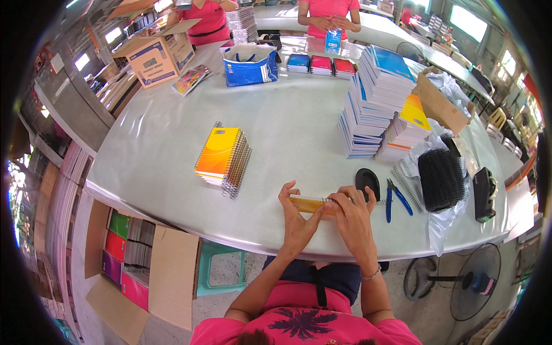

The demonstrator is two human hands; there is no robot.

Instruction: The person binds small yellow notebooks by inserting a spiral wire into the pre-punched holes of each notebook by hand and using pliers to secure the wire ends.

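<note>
Near the table's front edge, my left hand [300, 223] and my right hand [352, 219] grip a yellow notebook [303, 204] between them. It is held with its edge upward, and a row of wire coil shows along that edge. My right fingers are closed at the coil, and a bit of coil sticks out beyond them to the right. A round black dish [367, 183] lies just past my right hand. Beside it are blue-handled cutting pliers [397, 201]. A pile of yellow spiral notebooks [220, 152] with coils along the side stands beyond my left hand.
Tall stacks of blue-covered books [379, 86] and yellow-covered books [405, 126] rise at the right, near a bundle of black coils [441, 179] on plastic. A blue bag [250, 65] and carton [158, 60] stand farther off. A fan [474, 282] is below right; two people work opposite.
</note>
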